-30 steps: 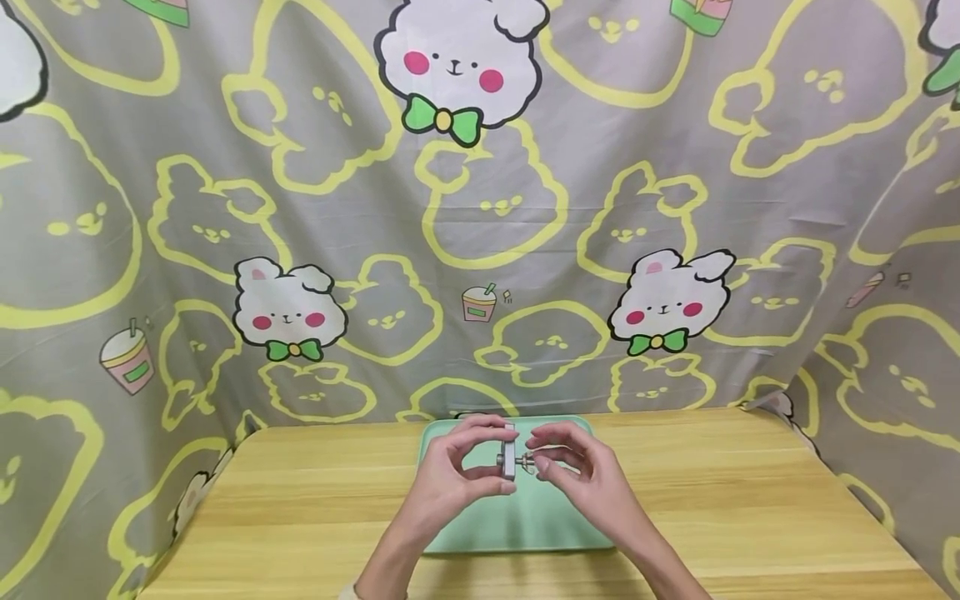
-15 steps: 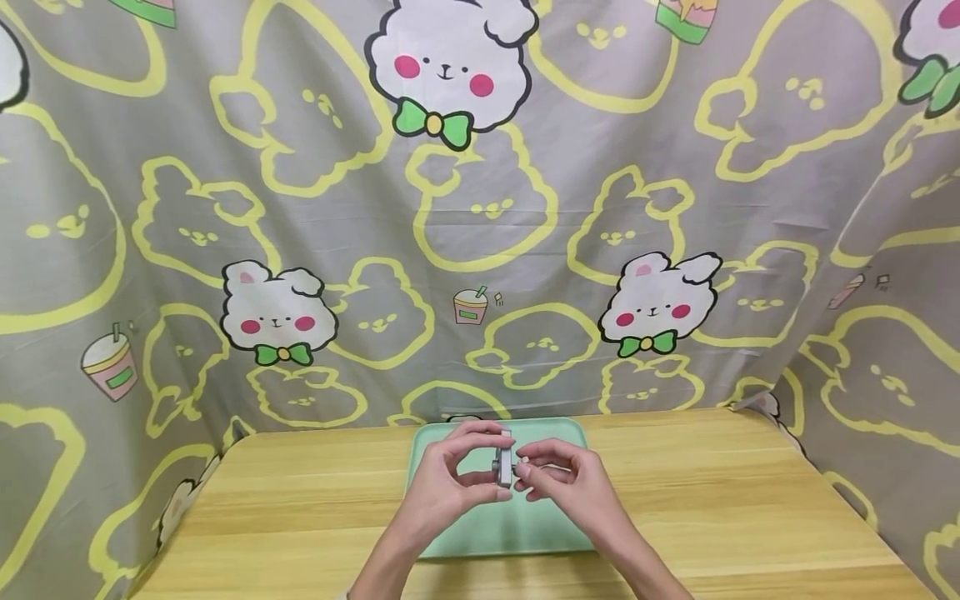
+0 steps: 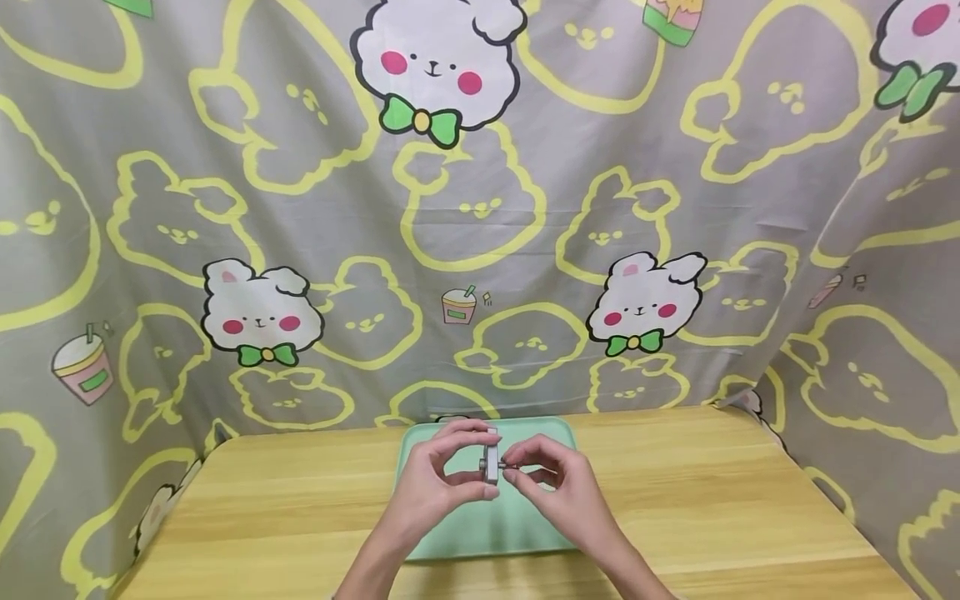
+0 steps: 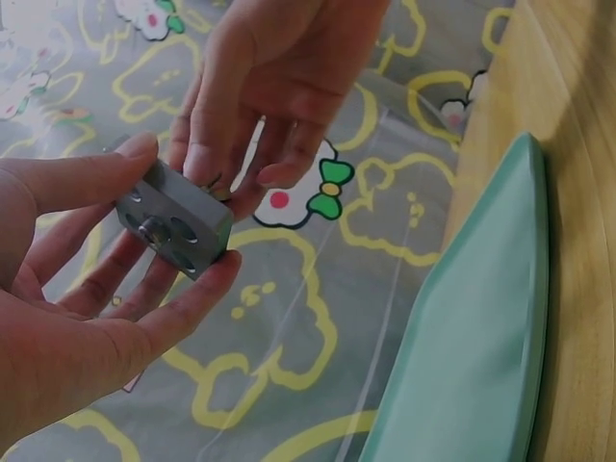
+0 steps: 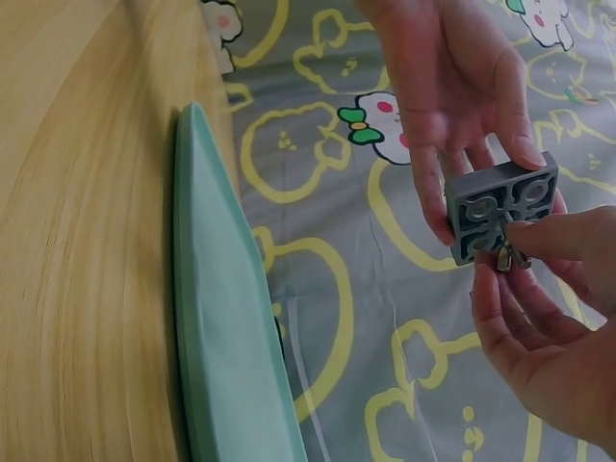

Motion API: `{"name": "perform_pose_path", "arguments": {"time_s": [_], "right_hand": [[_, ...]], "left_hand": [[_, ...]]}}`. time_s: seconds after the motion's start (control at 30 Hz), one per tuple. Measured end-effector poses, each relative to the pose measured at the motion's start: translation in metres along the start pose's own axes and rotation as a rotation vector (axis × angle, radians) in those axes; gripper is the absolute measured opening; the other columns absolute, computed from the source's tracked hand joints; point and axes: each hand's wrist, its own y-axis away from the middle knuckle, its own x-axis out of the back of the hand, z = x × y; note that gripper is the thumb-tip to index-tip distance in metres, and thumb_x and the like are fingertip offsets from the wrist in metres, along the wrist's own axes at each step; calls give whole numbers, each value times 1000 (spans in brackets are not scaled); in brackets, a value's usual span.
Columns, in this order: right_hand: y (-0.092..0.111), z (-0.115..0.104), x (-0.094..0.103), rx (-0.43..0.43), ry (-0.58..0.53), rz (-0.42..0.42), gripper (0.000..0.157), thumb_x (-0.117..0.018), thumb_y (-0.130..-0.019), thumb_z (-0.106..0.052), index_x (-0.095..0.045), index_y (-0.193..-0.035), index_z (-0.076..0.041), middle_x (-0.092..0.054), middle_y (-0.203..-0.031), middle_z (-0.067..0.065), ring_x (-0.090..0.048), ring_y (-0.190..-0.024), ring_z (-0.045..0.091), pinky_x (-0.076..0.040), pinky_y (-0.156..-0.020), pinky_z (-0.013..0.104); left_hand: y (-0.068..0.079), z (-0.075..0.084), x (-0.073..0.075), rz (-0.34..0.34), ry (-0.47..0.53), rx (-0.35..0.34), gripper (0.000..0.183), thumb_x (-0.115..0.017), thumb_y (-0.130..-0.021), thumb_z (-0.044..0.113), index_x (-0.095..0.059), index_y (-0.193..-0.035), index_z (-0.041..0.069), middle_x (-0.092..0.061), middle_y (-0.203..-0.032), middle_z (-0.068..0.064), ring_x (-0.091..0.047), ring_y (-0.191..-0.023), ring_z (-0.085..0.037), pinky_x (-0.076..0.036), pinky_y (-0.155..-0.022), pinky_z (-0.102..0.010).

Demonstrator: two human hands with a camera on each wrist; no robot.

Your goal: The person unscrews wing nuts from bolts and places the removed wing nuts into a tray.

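A grey square block [image 5: 474, 229] with round recesses in its face is held up over the green tray. My left hand [image 3: 437, 477] grips it by opposite edges, thumb on one and fingertips on the other. Through its middle runs a bolt, whose head [image 4: 152, 231] shows on the face toward the left palm. On the opposite side a small metal wing nut [image 5: 504, 257] sits on the bolt's shaft. My right hand [image 3: 557, 483] pinches the wing nut between thumb and fingers, partly hiding it.
Beneath the hands, a mint-green tray [image 3: 480, 533] lies on the wooden table [image 3: 300, 492]. A grey curtain [image 3: 337, 217] with cartoon prints hangs behind the table and at both sides.
My right fingers, spread loosely around the wing nut a second ago, have drawn together on it. The left hand keeps its grip on the block. The head view has turned slightly right.
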Motion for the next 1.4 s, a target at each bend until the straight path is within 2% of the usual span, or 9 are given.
{"name": "perform_pose_path", "arguments": {"time_s": [0.13,0.27,0.37,0.47,0.67,0.9,1.0,1.17,1.4], "right_hand": [[-1,1,-2,143,50,2,17,-79,-88,2,-71,-97,-11,-70,-104,7,-70,-96,22,-65,-78,34],[-2,2,-2,292,160,11,23,-81,-84,5,-72,-95,-13,-71,-105,7,-69,-97,22,-64,-80,34],[-2,1,0,340,209,1,27,-83,-82,4,-72,-96,-17,-70,-108,7,-69,-98,22,-64,-82,33],[-2,-2,4,325,216,-22,30,-84,-82,2,-72,-99,-20,-70,-112,4,-68,-103,22,-62,-86,30],[-2,-7,8,195,144,-12,21,-80,-89,-3,-72,-106,-13,-69,-116,4,-67,-109,23,-61,-91,31],[-4,-8,4,-183,-36,21,22,-74,-96,-15,-71,-115,-5,-70,-111,14,-74,-94,22,-64,-83,33],[-3,-8,5,-268,-82,8,27,-72,-98,-16,-69,-117,2,-72,-106,18,-75,-87,26,-65,-79,37],[-3,-7,6,-315,-125,-23,31,-73,-97,-16,-68,-117,7,-74,-101,19,-76,-84,26,-65,-77,38],[-3,-8,4,-274,-103,-14,28,-77,-94,-12,-70,-114,6,-74,-98,19,-76,-82,23,-66,-74,36]], "left_hand": [[0,2,2,9,-2,10,48,-87,-76,-6,-72,-121,1,-51,-140,-23,-52,-128,-26,-60,-94,-47],[0,3,2,9,2,19,48,-86,-76,-7,-72,-122,1,-51,-140,-22,-52,-128,-28,-59,-94,-50],[-1,3,2,6,15,20,48,-86,-76,-8,-72,-122,0,-52,-140,-20,-52,-129,-28,-59,-95,-50],[-1,4,1,-1,25,16,48,-86,-77,-7,-71,-123,0,-52,-140,-19,-51,-130,-27,-59,-95,-48],[-2,6,-1,-7,24,6,49,-86,-77,-6,-71,-123,0,-53,-139,-16,-51,-129,-27,-59,-96,-47],[0,6,0,-2,5,-6,49,-86,-76,-10,-72,-122,0,-54,-136,-17,-53,-127,-27,-60,-95,-46],[0,5,-2,-15,1,-7,49,-86,-76,-9,-72,-123,-1,-54,-136,-18,-52,-127,-27,-59,-95,-46],[-1,5,-5,-18,1,8,50,-83,-76,-14,-73,-122,2,-55,-137,-15,-51,-129,-26,-58,-96,-50],[0,5,-4,-7,-4,22,50,-86,-76,-10,-72,-122,1,-55,-138,-14,-51,-130,-24,-59,-96,-48]]}}
